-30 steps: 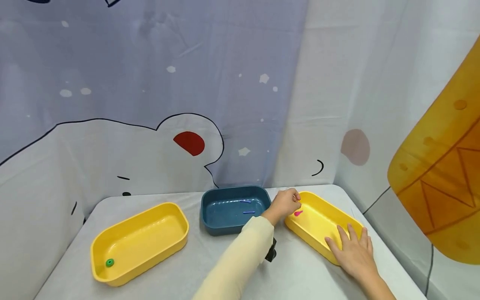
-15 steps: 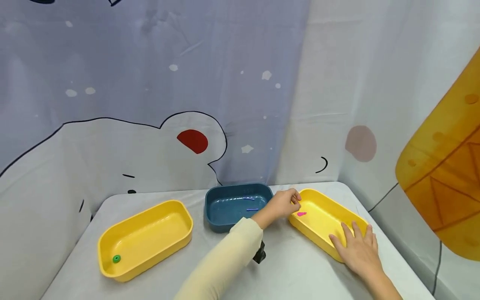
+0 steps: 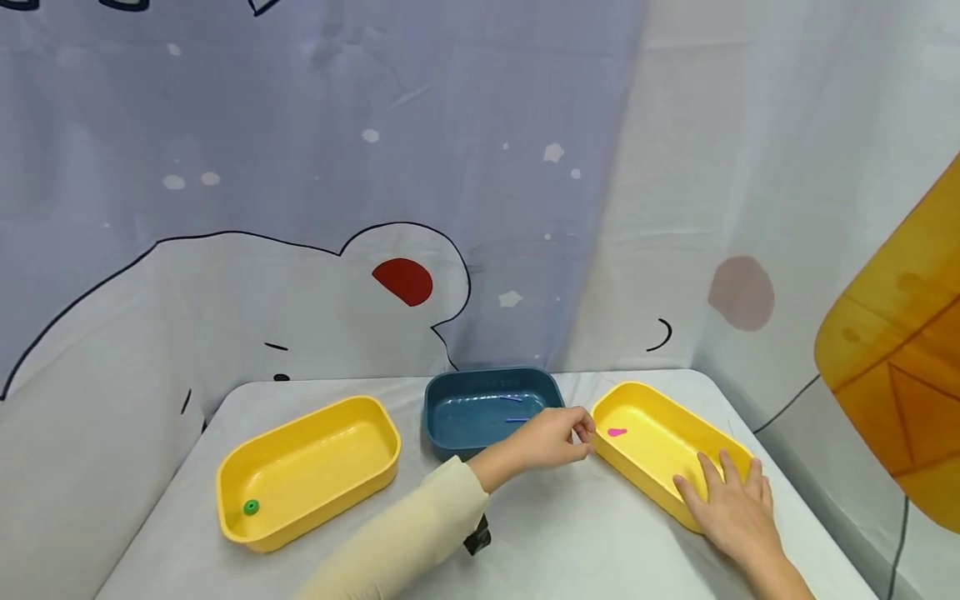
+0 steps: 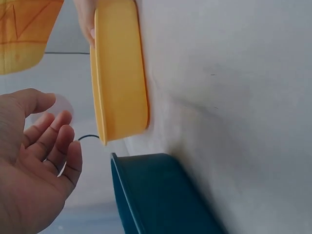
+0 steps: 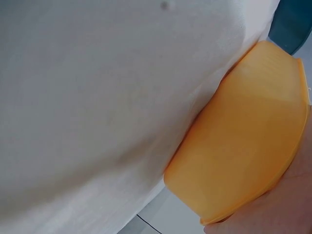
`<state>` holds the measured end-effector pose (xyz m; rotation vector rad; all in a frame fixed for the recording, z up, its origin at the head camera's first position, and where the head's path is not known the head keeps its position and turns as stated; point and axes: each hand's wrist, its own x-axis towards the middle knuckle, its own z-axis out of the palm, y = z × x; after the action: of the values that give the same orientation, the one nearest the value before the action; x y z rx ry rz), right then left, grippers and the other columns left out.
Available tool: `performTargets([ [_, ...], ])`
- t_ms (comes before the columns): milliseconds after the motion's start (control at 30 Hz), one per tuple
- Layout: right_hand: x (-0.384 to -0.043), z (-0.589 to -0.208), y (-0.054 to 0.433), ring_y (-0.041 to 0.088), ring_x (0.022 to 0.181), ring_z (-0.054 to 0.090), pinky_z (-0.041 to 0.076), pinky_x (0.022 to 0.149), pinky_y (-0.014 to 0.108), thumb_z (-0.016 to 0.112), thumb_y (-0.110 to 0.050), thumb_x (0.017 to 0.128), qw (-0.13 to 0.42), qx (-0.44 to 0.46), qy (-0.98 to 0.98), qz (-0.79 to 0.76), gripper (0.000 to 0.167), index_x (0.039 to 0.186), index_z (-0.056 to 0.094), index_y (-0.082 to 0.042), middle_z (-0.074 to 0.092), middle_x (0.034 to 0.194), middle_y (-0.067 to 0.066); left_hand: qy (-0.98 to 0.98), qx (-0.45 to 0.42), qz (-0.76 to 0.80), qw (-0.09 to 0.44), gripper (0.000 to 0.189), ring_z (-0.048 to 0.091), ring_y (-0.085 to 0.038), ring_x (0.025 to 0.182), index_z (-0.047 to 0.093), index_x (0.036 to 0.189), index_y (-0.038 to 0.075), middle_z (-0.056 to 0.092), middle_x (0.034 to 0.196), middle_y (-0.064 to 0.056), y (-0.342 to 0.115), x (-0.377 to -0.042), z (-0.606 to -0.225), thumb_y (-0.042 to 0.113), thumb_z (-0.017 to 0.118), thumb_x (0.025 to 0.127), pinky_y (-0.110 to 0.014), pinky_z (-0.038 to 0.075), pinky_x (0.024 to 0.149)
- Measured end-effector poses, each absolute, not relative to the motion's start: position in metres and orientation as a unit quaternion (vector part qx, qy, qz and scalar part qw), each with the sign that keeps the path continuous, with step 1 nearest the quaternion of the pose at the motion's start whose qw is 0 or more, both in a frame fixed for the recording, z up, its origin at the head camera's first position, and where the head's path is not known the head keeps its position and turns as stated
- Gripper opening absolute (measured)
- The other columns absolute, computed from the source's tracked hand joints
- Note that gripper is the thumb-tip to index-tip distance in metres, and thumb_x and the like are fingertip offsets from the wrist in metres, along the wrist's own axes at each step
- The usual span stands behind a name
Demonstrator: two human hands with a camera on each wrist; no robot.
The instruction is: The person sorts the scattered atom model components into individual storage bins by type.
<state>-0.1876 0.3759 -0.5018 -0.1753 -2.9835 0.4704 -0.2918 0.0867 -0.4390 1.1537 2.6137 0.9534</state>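
Observation:
My left hand point(image 3: 552, 437) hovers between the dark blue tray and the right yellow tray, close to that tray's left rim. Its fingers are loosely bent; the palm and fingers in the left wrist view hold nothing visible. A small pink piece point(image 3: 617, 432) lies in the left part of the right yellow tray point(image 3: 637, 479). My right hand point(image 3: 735, 512) rests over the near right end of this tray with fingers spread, and the right wrist view shows it against the rim. Two thin blue-purple sticks point(image 3: 516, 420) lie in the dark blue tray point(image 3: 453, 417), partly behind my left hand.
Another yellow tray point(image 3: 315, 504) stands at the left, with a small green ring-like piece point(image 3: 251, 507) in its near left corner. White cloth covers the table point(image 3: 570, 542). A printed curtain point(image 3: 360, 167) hangs right behind the table. Something black point(image 3: 477, 536) shows under the left sleeve.
My left hand has drawn back leftward from above the right yellow tray to just outside its rim. The right hand stays at the tray. The head view has turned slightly left.

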Motion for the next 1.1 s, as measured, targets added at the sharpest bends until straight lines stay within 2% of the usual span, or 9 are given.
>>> performTargets([
  [267, -0.186, -0.504, 0.379, 0.073, 0.137, -0.004, 0.001, 0.109, 0.078, 0.037, -0.063, 0.102, 0.062, -0.058, -0.984, 0.159, 0.085, 0.147, 0.039, 0.009, 0.022, 0.151, 0.043, 0.865, 0.394, 0.3, 0.085, 0.022, 0.054, 0.0, 0.076, 0.064, 0.116, 0.016, 0.065, 0.096, 0.012, 0.062, -0.27, -0.434, 0.021, 0.071, 0.095, -0.013, 0.048, 0.067],
  [500, -0.186, -0.503, 0.378, 0.074, 0.137, -0.003, 0.001, 0.109, 0.078, 0.037, -0.064, 0.102, 0.067, -0.055, -0.983, 0.163, 0.085, 0.146, 0.04, 0.009, 0.023, 0.151, 0.044, 0.868, 0.408, 0.269, 0.092, 0.026, 0.059, -0.002, 0.086, 0.067, 0.119, 0.017, 0.068, 0.101, 0.011, 0.037, -0.25, -0.431, 0.023, 0.072, 0.095, -0.014, 0.049, 0.075],
  [700, -0.186, -0.503, 0.377, 0.074, 0.137, -0.005, 0.0, 0.109, 0.078, 0.037, -0.063, 0.102, 0.061, -0.057, -0.983, 0.161, 0.085, 0.147, 0.039, 0.009, 0.021, 0.151, 0.044, 0.864, 0.399, 0.28, 0.122, 0.027, 0.058, -0.001, 0.087, 0.066, 0.12, 0.019, 0.068, 0.1, 0.012, 0.02, -0.233, -0.434, 0.023, 0.073, 0.094, -0.015, 0.049, 0.075],
  [933, -0.187, -0.502, 0.376, 0.074, 0.137, -0.005, 0.0, 0.11, 0.078, 0.038, -0.062, 0.103, 0.061, -0.052, -0.984, 0.157, 0.084, 0.148, 0.038, 0.009, 0.021, 0.152, 0.043, 0.864, 0.418, 0.258, 0.11, 0.029, 0.058, 0.004, 0.084, 0.066, 0.12, 0.019, 0.068, 0.099, 0.014, 0.006, -0.218, -0.44, 0.026, 0.073, 0.093, -0.013, 0.048, 0.076],
  [1100, -0.187, -0.501, 0.377, 0.073, 0.137, -0.005, 0.0, 0.11, 0.078, 0.039, -0.061, 0.103, 0.059, -0.053, -0.984, 0.158, 0.083, 0.148, 0.038, 0.009, 0.021, 0.152, 0.043, 0.861, 0.421, 0.252, 0.135, 0.029, 0.059, 0.002, 0.084, 0.067, 0.12, 0.018, 0.067, 0.097, 0.016, 0.0, -0.208, -0.448, 0.025, 0.074, 0.093, -0.014, 0.048, 0.075],
])
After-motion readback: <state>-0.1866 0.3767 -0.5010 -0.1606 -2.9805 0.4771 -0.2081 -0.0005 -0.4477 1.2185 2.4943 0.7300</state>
